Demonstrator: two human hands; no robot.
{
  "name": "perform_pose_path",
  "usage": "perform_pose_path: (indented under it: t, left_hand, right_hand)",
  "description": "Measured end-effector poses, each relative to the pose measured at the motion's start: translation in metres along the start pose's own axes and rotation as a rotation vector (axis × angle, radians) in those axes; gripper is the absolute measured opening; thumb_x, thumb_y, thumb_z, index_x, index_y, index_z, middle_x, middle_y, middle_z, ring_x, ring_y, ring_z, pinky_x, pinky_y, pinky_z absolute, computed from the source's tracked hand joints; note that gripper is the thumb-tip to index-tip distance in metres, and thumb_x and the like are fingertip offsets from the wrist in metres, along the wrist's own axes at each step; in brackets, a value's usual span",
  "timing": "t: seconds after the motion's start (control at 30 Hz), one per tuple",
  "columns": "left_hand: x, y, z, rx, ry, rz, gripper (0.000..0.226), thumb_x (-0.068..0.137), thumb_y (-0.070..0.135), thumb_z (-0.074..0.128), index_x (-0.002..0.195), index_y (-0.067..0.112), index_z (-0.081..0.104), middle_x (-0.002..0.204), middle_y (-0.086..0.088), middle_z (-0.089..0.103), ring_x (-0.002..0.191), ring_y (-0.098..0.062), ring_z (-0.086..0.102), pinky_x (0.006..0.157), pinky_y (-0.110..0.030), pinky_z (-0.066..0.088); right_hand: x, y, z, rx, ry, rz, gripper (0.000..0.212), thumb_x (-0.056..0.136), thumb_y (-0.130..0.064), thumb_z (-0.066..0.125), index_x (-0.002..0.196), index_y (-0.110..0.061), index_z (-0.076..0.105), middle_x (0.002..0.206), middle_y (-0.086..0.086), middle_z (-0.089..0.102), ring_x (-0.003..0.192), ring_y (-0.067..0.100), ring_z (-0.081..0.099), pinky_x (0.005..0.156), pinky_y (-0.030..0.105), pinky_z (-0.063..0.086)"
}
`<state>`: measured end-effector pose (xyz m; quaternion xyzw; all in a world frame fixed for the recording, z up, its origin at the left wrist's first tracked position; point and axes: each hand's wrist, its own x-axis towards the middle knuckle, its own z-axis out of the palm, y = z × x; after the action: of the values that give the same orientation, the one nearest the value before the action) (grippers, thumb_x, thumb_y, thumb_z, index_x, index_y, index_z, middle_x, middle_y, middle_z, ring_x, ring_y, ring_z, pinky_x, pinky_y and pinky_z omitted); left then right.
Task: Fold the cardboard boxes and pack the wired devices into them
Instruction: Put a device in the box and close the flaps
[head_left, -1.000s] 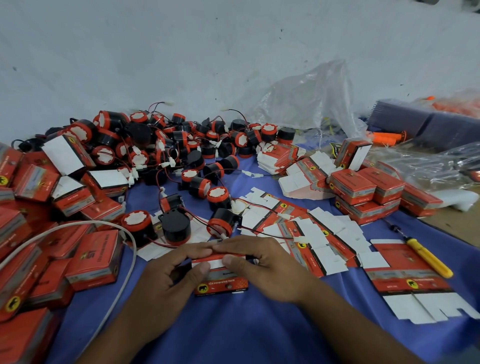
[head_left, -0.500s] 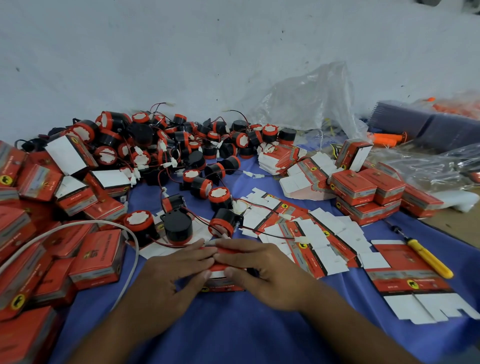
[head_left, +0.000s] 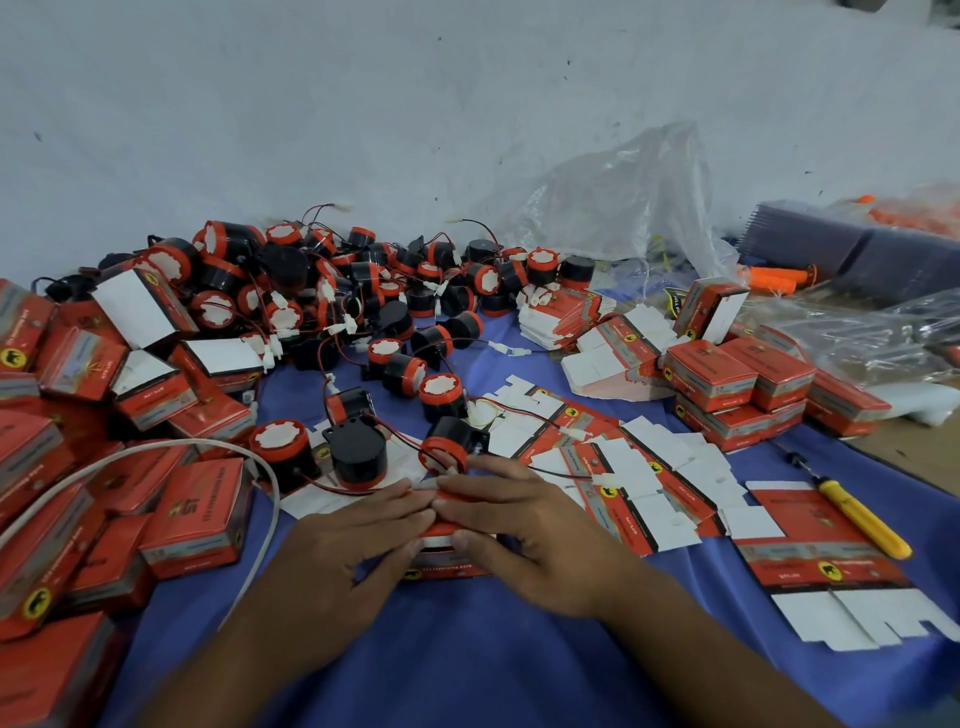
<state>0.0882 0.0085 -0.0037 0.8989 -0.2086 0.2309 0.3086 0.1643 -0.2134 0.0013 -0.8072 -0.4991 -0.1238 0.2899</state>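
Your left hand (head_left: 337, 551) and right hand (head_left: 524, 540) both clasp the box (head_left: 449, 569): fingers over its top, thumbs at its front, fingertips meeting. The box rests on the cloth (head_left: 467, 665), just in front of a device (head_left: 447, 447). Top flap possibly half-closed; your hands hide it. Blanks (head_left: 623, 467) lie just right of the box, the pile (head_left: 363, 291) behind.
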Motion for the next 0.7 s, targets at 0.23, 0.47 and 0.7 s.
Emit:
perform_pose_path:
  t: [0.23, 0.47, 0.7]
  left_hand:
    - [-0.003, -0.006, 0.0, -0.074, -0.031, -0.04, 0.04, 0.087, 0.034, 0.069, 0.127, 0.028, 0.063, 0.135, 0.028, 0.054, 0.135, 0.006, 0.04, 0.11, -0.016, 0.035]
    - [-0.001, -0.01, 0.0, -0.047, -0.105, 0.04, 0.045, 0.089, 0.031, 0.064, 0.134, 0.031, 0.054, 0.147, 0.036, 0.035, 0.145, 0.0, 0.025, 0.114, -0.014, 0.024]
    - [-0.004, -0.009, 0.01, -0.186, 0.043, -0.15, 0.039, 0.082, 0.028, 0.067, 0.12, 0.037, 0.066, 0.131, 0.042, 0.05, 0.128, 0.011, 0.045, 0.102, -0.007, 0.037]
  right_hand:
    - [0.0, -0.003, -0.001, -0.065, -0.032, -0.038, 0.033, 0.104, -0.026, 0.057, 0.129, -0.009, 0.068, 0.141, 0.007, 0.06, 0.129, 0.018, 0.057, 0.108, 0.031, 0.043]
    - [-0.014, 0.002, 0.002, -0.093, -0.133, 0.001, 0.05, 0.105, -0.041, 0.05, 0.15, -0.02, 0.046, 0.161, 0.001, 0.034, 0.145, 0.017, 0.036, 0.119, 0.03, 0.03]
    - [-0.011, 0.004, 0.005, 0.232, -0.022, 0.202, 0.049, 0.098, -0.036, 0.064, 0.144, -0.025, 0.051, 0.149, -0.01, 0.046, 0.136, -0.001, 0.043, 0.11, 0.019, 0.037]
